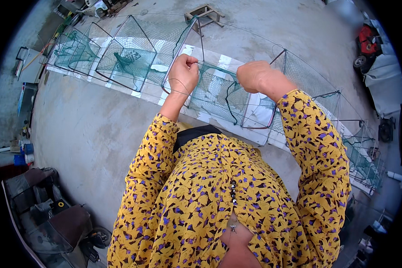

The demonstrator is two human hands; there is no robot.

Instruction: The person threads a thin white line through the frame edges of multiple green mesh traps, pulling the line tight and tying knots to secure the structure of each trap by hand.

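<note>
A long green net trap (219, 89) with thin metal frames stretches across the concrete floor on pale boards (210, 118), from the far left to the right edge. My left hand (183, 73) is raised over it, fingers closed on a metal frame rod and a thin line that loops below the wrist. My right hand (253, 75) is held up as a fist beside it, over the netting; what it pinches is hidden. Both arms wear yellow patterned sleeves (319, 147).
A wooden stool (204, 14) stands beyond the net. A scooter (53, 219) is parked at lower left, with blue and white containers (24, 154) near it. A red machine (366, 44) sits at upper right. Bare concrete floor (89, 125) lies left of me.
</note>
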